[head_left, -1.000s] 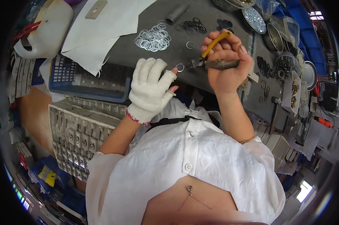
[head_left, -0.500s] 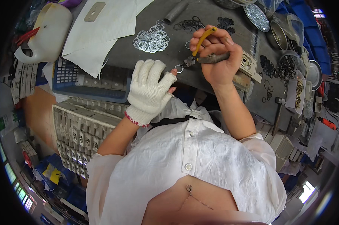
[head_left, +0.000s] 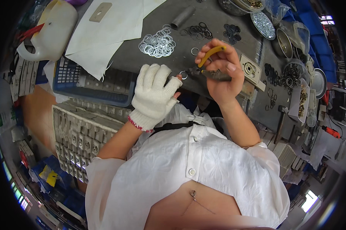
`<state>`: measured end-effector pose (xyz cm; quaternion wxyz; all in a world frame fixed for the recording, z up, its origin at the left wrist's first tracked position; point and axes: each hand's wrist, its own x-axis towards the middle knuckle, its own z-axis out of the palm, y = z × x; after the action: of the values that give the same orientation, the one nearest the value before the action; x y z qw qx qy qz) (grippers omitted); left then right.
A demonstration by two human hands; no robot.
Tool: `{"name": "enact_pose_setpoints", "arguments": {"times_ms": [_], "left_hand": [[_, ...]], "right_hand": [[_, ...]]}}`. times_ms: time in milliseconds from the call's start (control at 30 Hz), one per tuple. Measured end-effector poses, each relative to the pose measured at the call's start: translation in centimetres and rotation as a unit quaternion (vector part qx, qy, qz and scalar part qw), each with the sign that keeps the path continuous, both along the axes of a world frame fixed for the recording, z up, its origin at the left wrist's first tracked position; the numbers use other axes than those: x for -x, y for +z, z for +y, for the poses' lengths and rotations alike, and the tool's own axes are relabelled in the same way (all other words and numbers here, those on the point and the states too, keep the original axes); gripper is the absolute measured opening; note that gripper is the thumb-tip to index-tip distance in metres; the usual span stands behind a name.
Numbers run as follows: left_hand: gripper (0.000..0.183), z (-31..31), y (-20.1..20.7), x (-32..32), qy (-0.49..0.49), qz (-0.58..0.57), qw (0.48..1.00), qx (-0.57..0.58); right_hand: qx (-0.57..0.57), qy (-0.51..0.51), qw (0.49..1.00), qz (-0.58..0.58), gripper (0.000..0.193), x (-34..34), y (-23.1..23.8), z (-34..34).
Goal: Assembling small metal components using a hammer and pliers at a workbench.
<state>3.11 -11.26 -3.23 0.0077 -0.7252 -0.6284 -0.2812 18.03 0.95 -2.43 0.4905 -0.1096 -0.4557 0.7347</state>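
Observation:
My left hand (head_left: 153, 94) wears a white knitted glove with bare thumb and index tips. Its fingers are stretched out over the near edge of the grey work table, and the index tip touches or nearly touches a small silver ring (head_left: 184, 72). My bare right hand (head_left: 227, 73) is closed around pliers (head_left: 212, 55), one handle yellow and the other dark. Their dark jaws are at the ring's right side; whether they grip it I cannot tell. A second silver ring (head_left: 195, 51) lies just beyond the pliers.
Silver rings (head_left: 157, 44) are heaped beyond my left hand, dark rings (head_left: 199, 31) farther right. A beige plate (head_left: 251, 70) lies right of my right hand. A blue crate (head_left: 100, 97) stands at left, a hammer (head_left: 281, 122) at right.
My right hand and the pliers have come nearer to me and tilted flatter. My left hand stays beside the silver ring. The whole view has shifted slightly.

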Motion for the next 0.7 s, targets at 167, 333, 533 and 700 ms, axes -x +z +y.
{"name": "enact_pose_setpoints", "arguments": {"times_ms": [167,333,533,700], "left_hand": [[0.050,-0.2,0.0,0.0,0.003,0.012,1.000,0.007],[0.050,-0.1,0.1,-0.1,0.012,0.027,0.999,0.013],[0.049,-0.3,-0.1,-0.2,0.010,0.011,1.000,0.005],[0.044,-0.4,-0.5,0.1,0.002,-0.017,1.000,-0.004]], "right_hand": [[0.021,0.021,0.995,-0.093,0.066,1.3,1.1,1.6],[-0.016,0.110,0.988,-0.108,0.063,1.9,1.4,1.9],[-0.002,0.076,0.991,-0.114,0.067,1.3,1.3,1.0],[0.026,0.058,0.992,-0.110,0.068,1.6,1.4,1.1]]}}
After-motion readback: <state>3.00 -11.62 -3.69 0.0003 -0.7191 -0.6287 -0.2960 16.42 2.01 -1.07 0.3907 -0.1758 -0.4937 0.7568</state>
